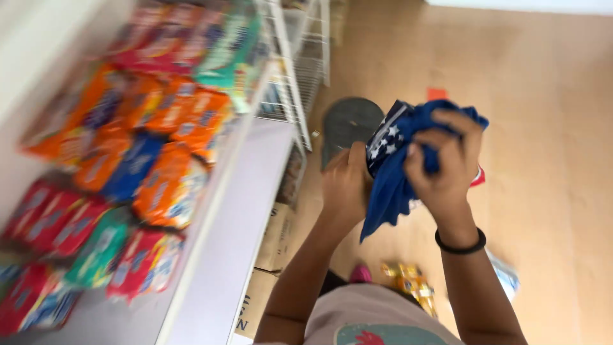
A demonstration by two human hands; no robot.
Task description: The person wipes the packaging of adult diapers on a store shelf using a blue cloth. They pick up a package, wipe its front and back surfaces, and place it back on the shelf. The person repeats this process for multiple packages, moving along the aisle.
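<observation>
Both hands raised in front of the chest, well right of the white shelf [211, 255] and above the tan floor [549, 191]. Right hand [444, 169] clenched around the top of a blue cloth [389, 185], fingers [456, 128] curled over the bunched upper part, a black band [461, 246] at the wrist. Left hand [345, 185] pressed against the cloth's left side, nearer the shelf; fingers hidden behind the fabric, so grip impossible to tell. Cloth patterned with white stars near its top, long axis running downward, loose tail hanging below and between the two wrists. Closer hold clearly with the right. On the shelf, blurred rows of orange, red, blue and green snack packets [159, 160]. Beyond the cloth, a round dark grey thing [348, 121] on the floor. Below the arms, gold wrappers [408, 284]. Under the shelf edge, cardboard boxes [274, 243].
</observation>
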